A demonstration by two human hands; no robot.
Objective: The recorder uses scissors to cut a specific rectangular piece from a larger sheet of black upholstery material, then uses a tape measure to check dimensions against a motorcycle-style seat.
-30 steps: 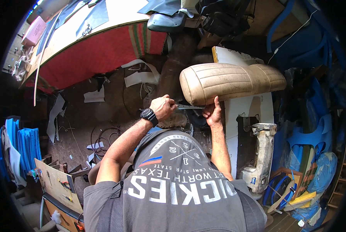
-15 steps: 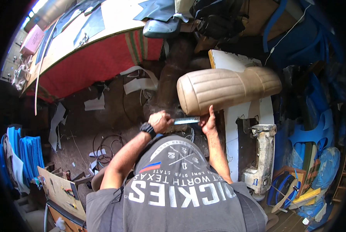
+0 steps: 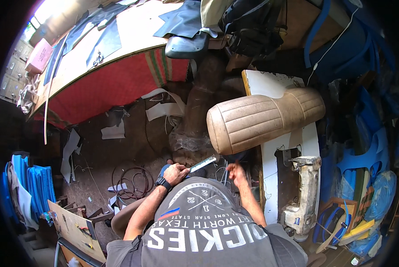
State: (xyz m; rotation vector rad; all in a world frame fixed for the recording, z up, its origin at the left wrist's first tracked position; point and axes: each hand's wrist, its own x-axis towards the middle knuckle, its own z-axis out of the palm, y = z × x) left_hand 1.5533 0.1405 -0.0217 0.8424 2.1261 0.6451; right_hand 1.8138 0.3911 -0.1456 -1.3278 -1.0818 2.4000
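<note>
My left hand (image 3: 176, 174), with a dark wristwatch, is closed around one end of a light blue-white ruler (image 3: 202, 163). The ruler's marked free end slants up to the right, below a padded seat (image 3: 265, 119) and apart from it. This tan seat has stitched ribs and a narrowed middle, and rests across a white board. My right hand (image 3: 238, 174) is below the seat's near edge, to the right of the ruler and not touching it. Its fingers are loosely bent and apart, with nothing visible in them.
The white board (image 3: 270, 178) carries a worn, pale machine-like metal piece (image 3: 303, 196) at right. Ahead left is a worktable (image 3: 137, 20) with dark sheets and a red cloth front. Coiled cord (image 3: 137, 182) and scraps lie on the floor. Blue foam stacks (image 3: 41, 187) stand left.
My right hand has come away from the ruler and the seat and drawn back. The ruler, still in my left hand, has tilted upward. The whole view has shifted slightly.
</note>
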